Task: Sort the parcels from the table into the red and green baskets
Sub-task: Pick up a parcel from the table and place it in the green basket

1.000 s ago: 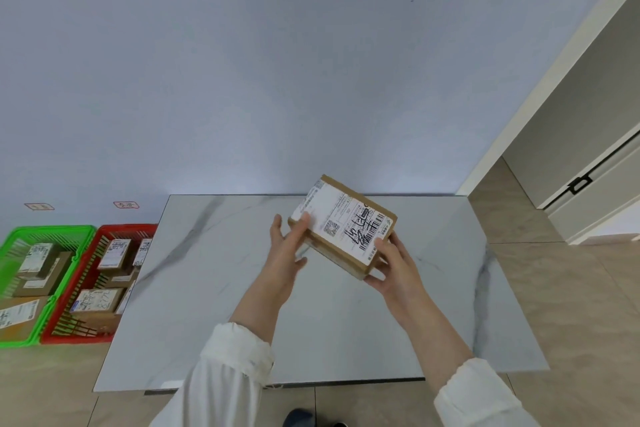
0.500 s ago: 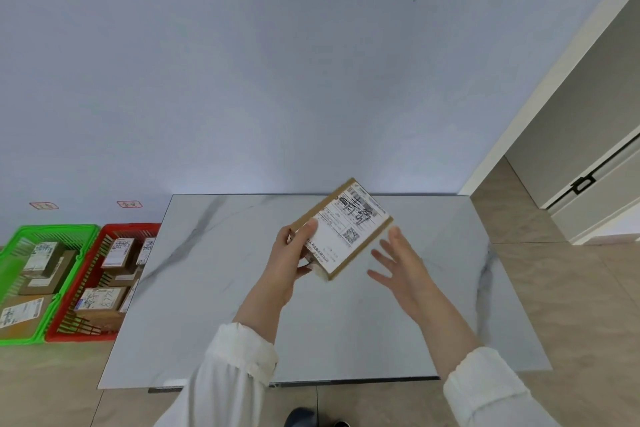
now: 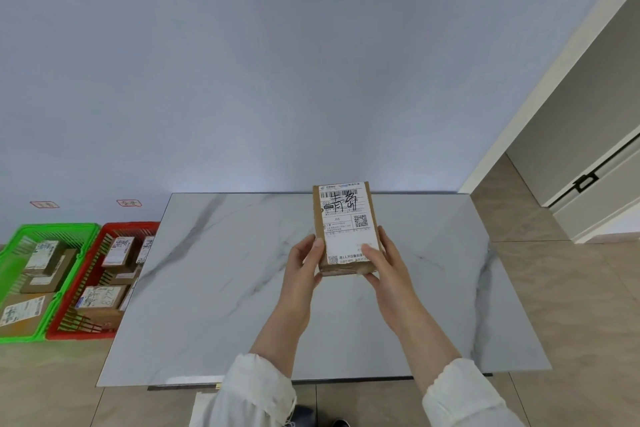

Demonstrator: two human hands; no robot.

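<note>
A brown cardboard parcel [image 3: 344, 218] with a white shipping label and black handwriting is held upright above the white marble table [image 3: 214, 288], label facing me. My left hand [image 3: 304, 265] grips its lower left edge, thumb on the front. My right hand [image 3: 384, 262] grips its lower right edge. On the floor left of the table stand the red basket [image 3: 78, 295] and, further left, the green basket [image 3: 15, 253], each holding several labelled parcels.
A plain wall rises behind the table, with two small red-outlined labels [image 3: 129, 203] above the baskets. A door frame [image 3: 540, 94] and tiled floor lie to the right. My white sleeves fill the lower edge of the view.
The parcel has turned from a slant to upright with its label facing me. My right hand, off it half a second ago, now grips its right edge again.
</note>
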